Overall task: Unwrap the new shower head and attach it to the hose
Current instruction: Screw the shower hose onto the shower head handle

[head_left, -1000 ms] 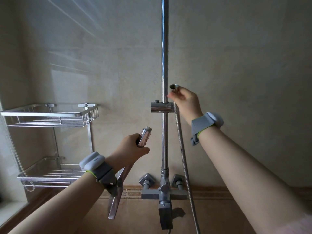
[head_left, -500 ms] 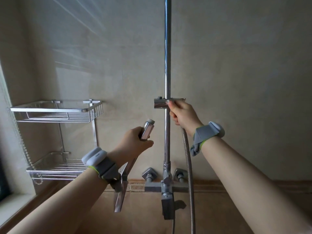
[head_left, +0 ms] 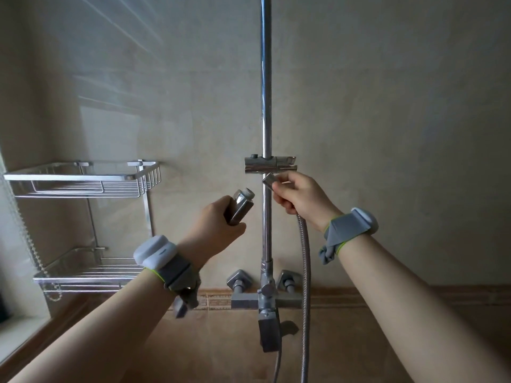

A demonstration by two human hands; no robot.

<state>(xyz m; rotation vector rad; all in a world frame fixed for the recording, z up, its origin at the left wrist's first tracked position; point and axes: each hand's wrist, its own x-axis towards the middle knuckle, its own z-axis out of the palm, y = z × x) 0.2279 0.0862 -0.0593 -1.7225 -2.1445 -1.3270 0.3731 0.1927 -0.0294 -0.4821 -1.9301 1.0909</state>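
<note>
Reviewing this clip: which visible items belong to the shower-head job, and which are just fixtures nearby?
In use:
- chrome shower head handle with threaded end, in left hand
- flexible metal hose, its nut in right hand

Just there:
- two-tier wire shelf
- vertical chrome rail with holder bracket
- wall mixer tap

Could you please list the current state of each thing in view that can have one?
Shower head: unwrapped, held in left hand, threaded end up, not yet joined.
Hose: nut end held in right hand, apart from the shower head.
Slider bracket: on the rail, nothing in it.
Upper shelf: nothing visible on it.
</note>
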